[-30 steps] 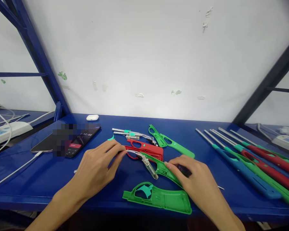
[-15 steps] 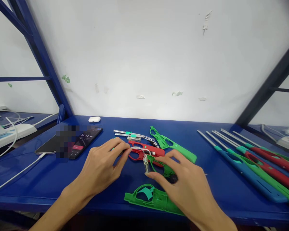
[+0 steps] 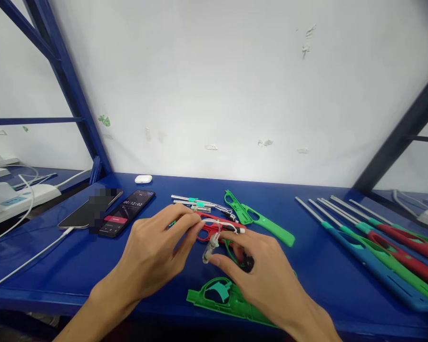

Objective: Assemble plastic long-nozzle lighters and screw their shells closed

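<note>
My left hand (image 3: 164, 242) is closed, thumb and fingers pinching the end of thin white tubing (image 3: 210, 220); the pinch point is partly hidden. The tubing runs across to a small clear plastic lighter part (image 3: 209, 249), held tilted at the thumb and fingertips of my right hand (image 3: 262, 270). A black piece (image 3: 248, 263) shows under the right palm. Just below lies a green lighter half-shell (image 3: 235, 304) with a teal trigger (image 3: 221, 290) in it. Behind my fingers are a red lighter shell (image 3: 209, 232) and another green shell (image 3: 271, 227).
Several finished-looking long lighters (image 3: 378, 256) lie at the right. Metal lighter tubes with wires (image 3: 185, 198) lie behind my left hand. Two phones, one showing a timer (image 3: 130, 211), a white cable (image 3: 32, 263) and a white earbud case (image 3: 143, 179) are at the left, on the blue table.
The clear part has shifted slightly left and down and is more tilted. My right fingers have come closer to my left hand. The view has moved a little.
</note>
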Available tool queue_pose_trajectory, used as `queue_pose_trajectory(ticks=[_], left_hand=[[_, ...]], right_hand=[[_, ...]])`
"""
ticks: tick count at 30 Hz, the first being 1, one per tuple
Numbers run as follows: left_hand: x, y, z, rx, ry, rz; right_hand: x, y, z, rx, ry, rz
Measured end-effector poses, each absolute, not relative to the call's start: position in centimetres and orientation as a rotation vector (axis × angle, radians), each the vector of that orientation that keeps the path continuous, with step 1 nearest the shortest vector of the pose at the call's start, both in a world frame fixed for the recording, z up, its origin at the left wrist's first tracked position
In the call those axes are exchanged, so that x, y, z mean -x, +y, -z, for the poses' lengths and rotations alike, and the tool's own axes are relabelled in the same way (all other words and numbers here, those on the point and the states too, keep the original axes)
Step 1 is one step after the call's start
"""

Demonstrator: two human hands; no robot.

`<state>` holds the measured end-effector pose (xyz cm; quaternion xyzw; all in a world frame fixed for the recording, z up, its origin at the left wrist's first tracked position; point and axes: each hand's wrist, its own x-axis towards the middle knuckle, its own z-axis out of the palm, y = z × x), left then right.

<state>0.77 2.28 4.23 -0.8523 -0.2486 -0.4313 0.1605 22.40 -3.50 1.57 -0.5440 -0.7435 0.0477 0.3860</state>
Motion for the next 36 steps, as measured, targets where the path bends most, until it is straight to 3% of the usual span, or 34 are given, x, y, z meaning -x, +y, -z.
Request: queue_pose_trajectory(ticks=[4,11,16,21,29,36], left_hand=[[-0.4,2.0,-4.6,2.352,-0.711,1.205],[1.7,3.2,-4.9,2.122,-0.608,0.987],[4.0,5.4,-8.1,2.018,-0.672,0.974],[2.3,11.0,-10.1,2.151,-0.682,0.819],[-4.4,19.0,-4.6,2.632,-0.626,0.400],[-4.9,17.3,-3.3,2.763,-0.769,0.399]], right_hand=[[-22.1,-3.3,-1.8,1.332,-1.882,-0.086],[-23.9,-4.5,-1.9,1.241,-1.918,0.470],[-27.1,-5.8,-1.3,1.378,-1.837,0.747],[-28.1,-5.7,-0.3,1.421,-1.822,0.642],[-29.2,-5.7,0.8,1.339,-2.211,0.412],[-32.3,-5.6,1.7,1.429,-2.196,0.359]])
